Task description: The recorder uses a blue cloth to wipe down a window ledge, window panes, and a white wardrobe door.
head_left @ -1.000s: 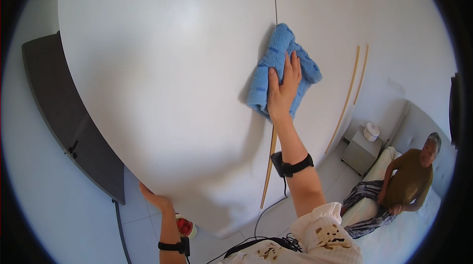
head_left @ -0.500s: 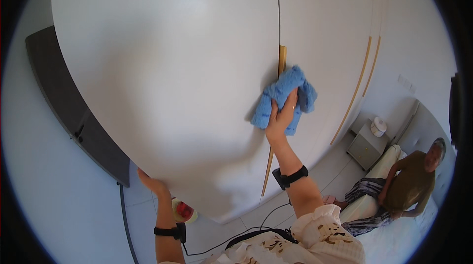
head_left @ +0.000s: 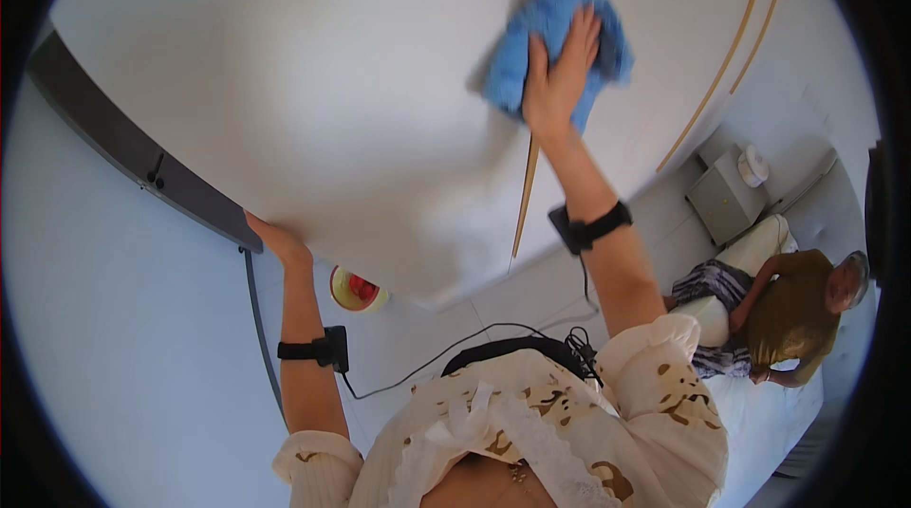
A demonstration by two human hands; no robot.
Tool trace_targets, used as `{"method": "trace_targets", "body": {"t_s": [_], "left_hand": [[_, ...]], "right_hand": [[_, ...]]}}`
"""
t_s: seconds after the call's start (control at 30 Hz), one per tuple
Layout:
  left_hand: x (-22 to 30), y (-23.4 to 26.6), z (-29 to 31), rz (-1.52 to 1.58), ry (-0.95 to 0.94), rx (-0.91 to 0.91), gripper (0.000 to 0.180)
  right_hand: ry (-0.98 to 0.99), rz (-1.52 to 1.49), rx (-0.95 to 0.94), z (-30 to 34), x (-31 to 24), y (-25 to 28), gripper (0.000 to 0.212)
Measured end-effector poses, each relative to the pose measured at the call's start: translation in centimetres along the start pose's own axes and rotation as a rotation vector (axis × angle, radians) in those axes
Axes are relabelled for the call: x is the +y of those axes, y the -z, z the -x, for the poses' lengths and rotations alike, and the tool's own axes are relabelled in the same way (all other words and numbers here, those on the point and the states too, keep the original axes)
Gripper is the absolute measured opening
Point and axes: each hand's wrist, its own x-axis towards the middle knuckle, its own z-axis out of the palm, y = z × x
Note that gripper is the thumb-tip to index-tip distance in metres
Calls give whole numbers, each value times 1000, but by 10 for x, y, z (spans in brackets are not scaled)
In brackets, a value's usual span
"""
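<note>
My right hand presses a fluffy blue cleaning cloth against the white wardrobe front. The thumb stands apart from the fingers, and the cloth bunches around them. Beneath the cloth runs a long gold handle strip, showing above and below it. Down at the left, my left hand rests at the wardrobe's side edge. Its fingers are hidden there, so I cannot see how they are bent.
A light green bucket with something red inside stands on the tiled floor. At the left is a dark door. On the right, a person sits on a bed beside a grey nightstand. A black cable hangs between my forearms.
My right hand and the cloth have moved up along the gold strip. My view has tilted downward, bringing more of my clothing into sight. The left hand stays at the wardrobe edge.
</note>
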Motion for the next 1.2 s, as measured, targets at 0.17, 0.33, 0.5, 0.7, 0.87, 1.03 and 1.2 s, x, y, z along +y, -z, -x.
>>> {"method": "trace_targets", "body": {"t_s": [0.17, 0.33, 0.5, 0.7, 0.87, 1.03, 1.2], "left_hand": [[19, -9, 8, -43, -104, 35, 49], [27, -20, 16, -133, -106, 56, 46], [31, -20, 14, -182, -138, 107, 44], [29, -27, 11, -181, -140, 169, 42], [26, -15, 4, -227, -239, 152, 38], [22, -9, 7, -211, -215, 148, 38], [0, 15, 10, -257, -151, 291, 45]], "right_hand": [[124, 32, 11, -33, -11, -4, 63], [69, -37, -13, 24, 14, 6, 66], [13, -35, -69, 105, 48, 8, 61], [-224, 37, -148, 209, 82, 14, 60], [-590, 19, 103, 277, 73, -4, 53], [-1111, -182, 357, 316, 77, -18, 77], [-1323, -357, 520, 276, 40, -26, 75]]}}
